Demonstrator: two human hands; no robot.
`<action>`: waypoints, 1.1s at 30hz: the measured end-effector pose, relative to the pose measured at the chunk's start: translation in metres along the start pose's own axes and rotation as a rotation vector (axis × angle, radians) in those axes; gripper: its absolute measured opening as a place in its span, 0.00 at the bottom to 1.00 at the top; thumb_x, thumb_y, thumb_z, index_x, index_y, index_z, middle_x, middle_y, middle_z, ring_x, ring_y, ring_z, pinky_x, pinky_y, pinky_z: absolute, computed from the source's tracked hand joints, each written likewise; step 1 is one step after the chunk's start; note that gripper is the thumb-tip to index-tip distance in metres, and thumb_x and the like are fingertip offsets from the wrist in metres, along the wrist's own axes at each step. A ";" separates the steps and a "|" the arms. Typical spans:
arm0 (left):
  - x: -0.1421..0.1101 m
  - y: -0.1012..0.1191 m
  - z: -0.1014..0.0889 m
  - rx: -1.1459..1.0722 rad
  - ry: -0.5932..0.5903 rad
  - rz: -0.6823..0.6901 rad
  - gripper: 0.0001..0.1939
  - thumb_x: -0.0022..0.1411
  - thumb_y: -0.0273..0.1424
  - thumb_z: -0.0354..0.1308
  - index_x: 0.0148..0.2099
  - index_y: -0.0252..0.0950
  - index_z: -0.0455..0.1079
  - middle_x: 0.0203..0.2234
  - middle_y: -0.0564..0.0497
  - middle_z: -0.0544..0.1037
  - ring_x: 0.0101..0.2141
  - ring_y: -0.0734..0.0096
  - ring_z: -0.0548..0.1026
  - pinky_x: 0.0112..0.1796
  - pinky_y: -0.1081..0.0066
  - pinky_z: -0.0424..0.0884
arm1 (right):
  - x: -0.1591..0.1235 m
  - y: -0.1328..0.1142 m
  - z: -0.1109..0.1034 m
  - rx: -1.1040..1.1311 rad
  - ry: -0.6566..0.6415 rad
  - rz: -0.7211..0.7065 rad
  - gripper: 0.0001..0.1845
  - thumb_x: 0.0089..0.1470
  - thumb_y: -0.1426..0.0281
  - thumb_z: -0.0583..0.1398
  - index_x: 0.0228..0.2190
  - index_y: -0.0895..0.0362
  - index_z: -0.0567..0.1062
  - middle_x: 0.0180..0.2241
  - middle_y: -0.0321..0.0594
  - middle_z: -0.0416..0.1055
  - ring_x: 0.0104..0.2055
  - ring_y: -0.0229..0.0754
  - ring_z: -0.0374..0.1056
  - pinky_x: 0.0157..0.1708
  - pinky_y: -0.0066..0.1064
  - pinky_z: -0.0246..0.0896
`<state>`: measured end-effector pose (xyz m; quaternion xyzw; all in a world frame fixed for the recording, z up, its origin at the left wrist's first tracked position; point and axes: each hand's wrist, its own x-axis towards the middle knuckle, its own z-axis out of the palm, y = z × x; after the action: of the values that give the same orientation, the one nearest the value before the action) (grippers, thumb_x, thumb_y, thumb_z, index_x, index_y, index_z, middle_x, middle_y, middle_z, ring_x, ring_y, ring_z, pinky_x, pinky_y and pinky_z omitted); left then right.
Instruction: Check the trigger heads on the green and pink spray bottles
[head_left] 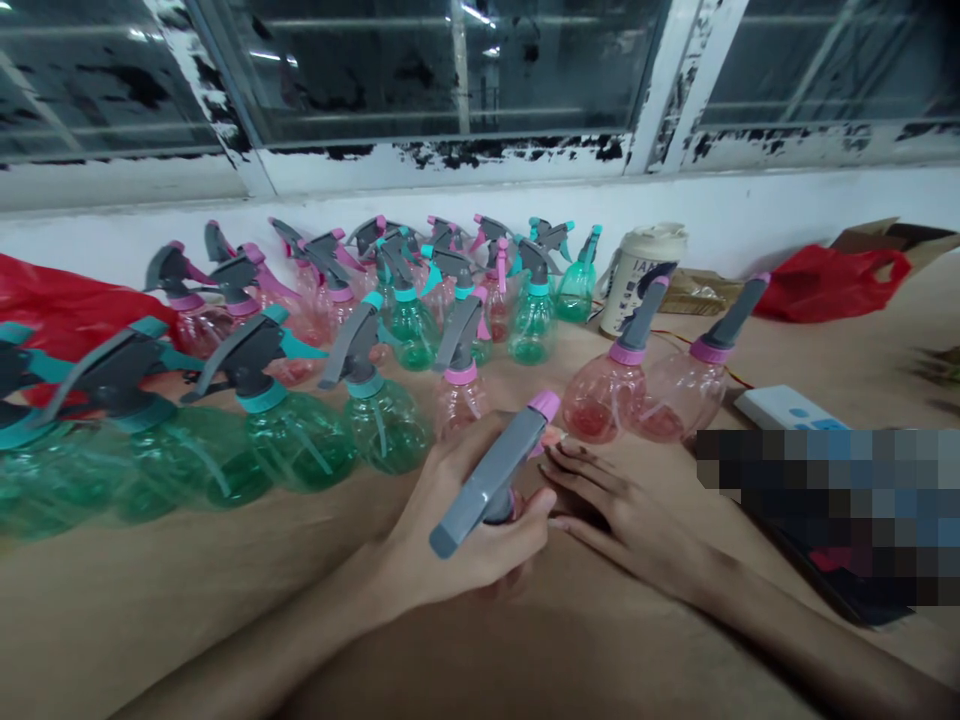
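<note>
My left hand (pixel 480 500) is wrapped around the neck of a spray bottle (pixel 495 480) with a grey trigger head and a pink nozzle. Most of that bottle's body is hidden under the hand. Close by on the right, my right hand (pixel 630 510) has its fingers stretched toward the nozzle side, the thumb apart from them. Whether its fingertips touch the bottle I cannot tell. Just beyond my hands stand a pink spray bottle (pixel 459 398) and, to the right, two more clear pink ones (pixel 600 400) (pixel 679 395).
Several green spray bottles (pixel 300 440) line the left side, with more pink and green ones behind. A paper cup (pixel 637 280), red bags (pixel 825 285) (pixel 82 300), a white box-shaped device (pixel 791 408) and a dark, partly blurred-out object (pixel 832 560) are also on the table.
</note>
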<state>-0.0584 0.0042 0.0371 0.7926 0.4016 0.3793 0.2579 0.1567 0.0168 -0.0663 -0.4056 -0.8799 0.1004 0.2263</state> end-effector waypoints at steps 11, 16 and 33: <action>0.003 0.000 -0.001 0.005 0.009 0.065 0.07 0.52 0.27 0.56 0.35 0.39 0.61 0.20 0.59 0.66 0.18 0.74 0.68 0.23 0.71 0.67 | 0.000 0.000 -0.002 0.011 -0.004 -0.006 0.27 0.58 0.59 0.54 0.56 0.57 0.63 0.58 0.46 0.60 0.61 0.48 0.52 0.58 0.48 0.53; 0.004 0.001 0.000 -0.008 -0.002 0.050 0.05 0.54 0.29 0.54 0.35 0.39 0.62 0.21 0.57 0.69 0.18 0.74 0.68 0.22 0.72 0.67 | 0.000 0.002 -0.002 0.016 -0.004 -0.011 0.27 0.57 0.59 0.55 0.56 0.57 0.62 0.58 0.47 0.60 0.62 0.48 0.52 0.58 0.48 0.53; 0.005 0.002 -0.001 0.001 0.069 0.109 0.09 0.56 0.27 0.56 0.42 0.36 0.66 0.34 0.51 0.74 0.31 0.69 0.74 0.37 0.68 0.72 | 0.002 0.000 -0.005 0.029 -0.047 0.024 0.28 0.58 0.58 0.54 0.56 0.56 0.62 0.59 0.46 0.59 0.62 0.48 0.51 0.58 0.47 0.51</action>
<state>-0.0561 0.0078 0.0408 0.8000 0.3665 0.4196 0.2225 0.1582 0.0178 -0.0609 -0.4103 -0.8785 0.1254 0.2103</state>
